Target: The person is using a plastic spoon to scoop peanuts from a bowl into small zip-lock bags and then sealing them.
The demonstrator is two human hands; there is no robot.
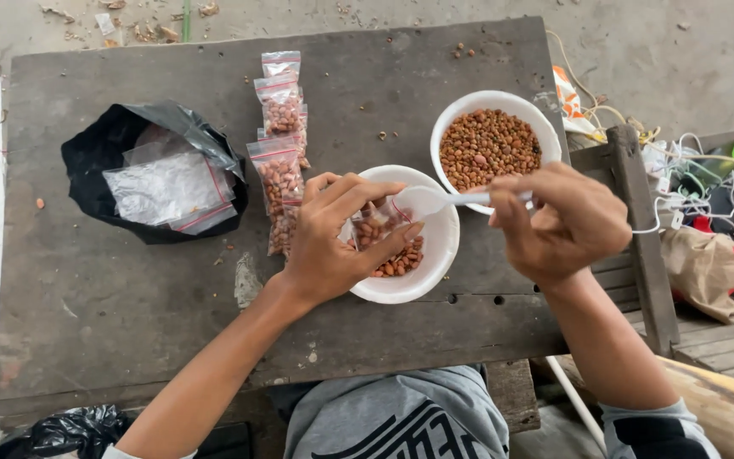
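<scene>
Left hand point(333, 242): pinches small clear bag point(373, 228) over near bowl point(435, 255), table's middle.
Right hand point(567, 223): grips white spoon point(435, 201), seemingly empty.
Far bowl point(545, 127): peanuts, right edge.

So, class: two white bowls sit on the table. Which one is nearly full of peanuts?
The farther bowl, beyond the right hand, is heaped almost to its rim. The nearer bowl, under the left hand, holds only a small pile.

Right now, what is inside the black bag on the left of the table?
Inside the black bag lies a pile of empty clear zip pouches with red seal strips. Anything beneath them is covered, so it cannot be seen.
</scene>
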